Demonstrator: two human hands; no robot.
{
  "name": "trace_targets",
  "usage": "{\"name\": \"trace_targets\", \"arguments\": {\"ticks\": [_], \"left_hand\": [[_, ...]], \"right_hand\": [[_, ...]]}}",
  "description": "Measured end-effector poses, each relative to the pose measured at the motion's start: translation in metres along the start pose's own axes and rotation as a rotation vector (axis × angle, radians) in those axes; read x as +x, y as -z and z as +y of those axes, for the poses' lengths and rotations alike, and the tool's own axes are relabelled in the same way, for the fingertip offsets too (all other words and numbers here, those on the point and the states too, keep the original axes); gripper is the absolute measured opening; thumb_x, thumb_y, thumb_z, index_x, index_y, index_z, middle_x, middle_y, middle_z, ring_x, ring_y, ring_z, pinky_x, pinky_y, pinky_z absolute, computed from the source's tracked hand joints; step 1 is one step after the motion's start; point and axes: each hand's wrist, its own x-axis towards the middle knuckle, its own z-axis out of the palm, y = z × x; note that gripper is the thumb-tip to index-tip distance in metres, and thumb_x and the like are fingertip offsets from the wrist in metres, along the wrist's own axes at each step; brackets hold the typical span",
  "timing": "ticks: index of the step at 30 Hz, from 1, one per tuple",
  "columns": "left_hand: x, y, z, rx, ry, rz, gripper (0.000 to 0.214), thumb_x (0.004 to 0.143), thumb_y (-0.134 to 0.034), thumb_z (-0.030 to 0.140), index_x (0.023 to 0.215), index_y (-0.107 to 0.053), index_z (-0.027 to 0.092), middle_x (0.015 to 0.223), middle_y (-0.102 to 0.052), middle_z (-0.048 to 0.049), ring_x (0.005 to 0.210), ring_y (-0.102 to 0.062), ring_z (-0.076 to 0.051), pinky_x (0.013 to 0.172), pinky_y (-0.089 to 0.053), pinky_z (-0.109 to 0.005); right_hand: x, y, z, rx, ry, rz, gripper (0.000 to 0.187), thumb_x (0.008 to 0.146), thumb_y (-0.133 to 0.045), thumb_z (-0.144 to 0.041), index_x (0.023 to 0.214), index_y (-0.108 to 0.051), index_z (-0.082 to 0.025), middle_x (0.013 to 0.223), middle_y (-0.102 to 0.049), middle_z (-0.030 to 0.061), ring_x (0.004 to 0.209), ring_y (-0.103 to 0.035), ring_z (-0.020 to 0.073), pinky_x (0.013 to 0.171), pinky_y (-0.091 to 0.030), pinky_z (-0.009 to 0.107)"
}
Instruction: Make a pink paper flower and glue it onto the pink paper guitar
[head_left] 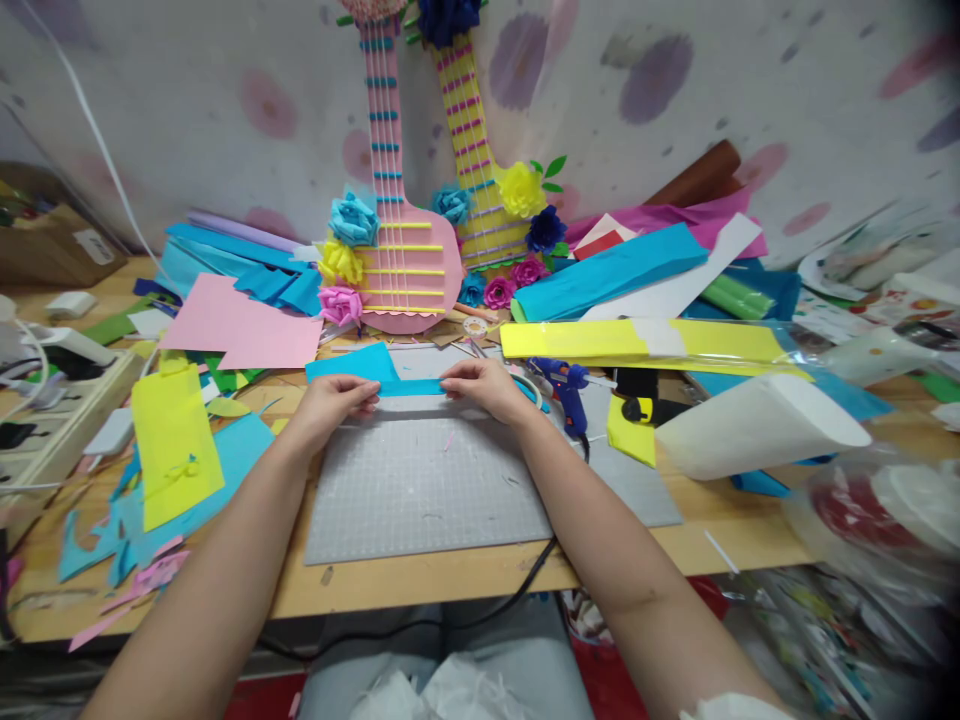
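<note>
Both my hands rest at the far edge of a grey cutting mat (420,490). Between them stretches a narrow blue paper strip (411,387). My left hand (334,398) pinches its left end, fingers closed on the paper. My right hand (484,385) pinches the right end the same way. A larger blue sheet (352,362) lies just behind the left hand.
Two paper guitars, pink (405,265) and yellow (472,150), lean on the wall with paper flowers. A blue glue gun (566,385) lies right of my right hand. Yellow paper (172,440), a pink sheet (240,325), a white roll (757,425) and scraps crowd the table.
</note>
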Motion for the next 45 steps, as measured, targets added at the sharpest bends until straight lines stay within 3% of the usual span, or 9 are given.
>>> {"name": "trace_targets", "arguments": {"ticks": [8,13,17,21,25,28,33,37,45], "left_hand": [[0.008,0.003,0.002,0.086,-0.021,0.032,0.043,0.048,-0.074,0.051,0.067,-0.065,0.013,0.058,-0.060,-0.0016,0.052,-0.054,-0.012,0.049,-0.047,-0.025],[0.029,-0.009,0.017,0.433,-0.085,0.143,0.031,0.059,-0.063,0.047,0.057,-0.061,0.017,0.049,-0.054,0.0005,0.048,-0.049,-0.012,0.044,-0.032,-0.022],[0.050,-0.030,0.028,0.720,-0.128,0.164,0.028,0.068,-0.055,0.044,0.059,-0.061,0.019,0.057,-0.061,-0.0027,0.059,-0.057,-0.017,0.051,-0.034,-0.026],[0.058,-0.048,0.036,0.983,-0.091,0.277,0.029,0.072,-0.052,0.045,0.082,-0.066,0.021,0.087,-0.068,-0.0089,0.083,-0.061,-0.027,0.061,-0.039,-0.032],[0.051,-0.043,0.032,0.980,-0.173,0.375,0.038,0.075,-0.049,0.040,0.108,-0.058,0.022,0.097,-0.066,-0.0090,0.091,-0.060,-0.028,0.070,-0.042,-0.035],[0.041,-0.025,0.019,0.954,-0.319,0.343,0.033,0.076,-0.051,0.036,0.105,-0.058,0.021,0.091,-0.065,-0.0064,0.087,-0.059,-0.023,0.073,-0.043,-0.032],[0.025,0.007,-0.012,1.003,-0.605,0.150,0.031,0.071,-0.062,0.041,0.093,-0.060,0.019,0.100,-0.061,-0.0074,0.099,-0.053,-0.023,0.088,-0.041,-0.035],[0.023,0.019,-0.022,0.964,-0.592,0.161,0.024,0.073,-0.061,0.040,0.085,-0.062,0.020,0.097,-0.062,-0.0067,0.098,-0.053,-0.023,0.088,-0.041,-0.035],[0.028,0.028,-0.020,0.822,-0.506,0.176,0.018,0.070,-0.063,0.038,0.077,-0.066,0.021,0.088,-0.067,-0.0030,0.087,-0.058,-0.019,0.080,-0.044,-0.030]], "right_hand": [[0.003,0.000,0.000,0.101,0.036,0.071,0.026,0.061,-0.069,-0.034,0.076,-0.066,-0.014,0.061,-0.063,-0.0001,0.055,-0.056,0.0092,0.058,-0.048,0.024],[0.008,0.006,0.003,0.017,0.193,0.479,0.032,0.069,-0.063,-0.043,0.088,-0.062,-0.017,0.067,-0.061,-0.0004,0.062,-0.057,0.0115,0.054,-0.046,0.022],[0.009,0.009,0.007,-0.098,0.277,0.602,0.029,0.074,-0.058,-0.044,0.087,-0.060,-0.019,0.068,-0.060,-0.0010,0.064,-0.057,0.0119,0.060,-0.046,0.023],[0.008,0.008,0.008,-0.170,0.291,0.604,0.027,0.077,-0.055,-0.044,0.088,-0.059,-0.019,0.068,-0.060,-0.0011,0.065,-0.057,0.0126,0.062,-0.046,0.024],[0.006,0.005,0.005,-0.249,0.300,0.574,0.023,0.079,-0.052,-0.039,0.089,-0.058,-0.019,0.071,-0.061,-0.0003,0.066,-0.058,0.0129,0.064,-0.045,0.024],[0.005,0.002,0.006,-0.328,0.306,0.537,0.019,0.080,-0.051,-0.033,0.089,-0.058,-0.019,0.070,-0.061,-0.0004,0.066,-0.058,0.0127,0.064,-0.044,0.024],[0.003,-0.007,0.009,-0.500,0.318,0.426,0.013,0.079,-0.051,-0.026,0.083,-0.060,-0.019,0.071,-0.062,-0.0002,0.066,-0.056,0.0125,0.064,-0.041,0.024],[0.000,-0.015,0.009,-0.576,0.317,0.368,0.012,0.078,-0.051,-0.024,0.081,-0.061,-0.019,0.073,-0.063,0.0000,0.068,-0.056,0.0128,0.065,-0.040,0.024],[-0.003,-0.022,0.006,-0.640,0.288,0.313,0.012,0.079,-0.052,-0.023,0.082,-0.063,-0.019,0.074,-0.063,0.0006,0.068,-0.055,0.0125,0.067,-0.040,0.025]]}}
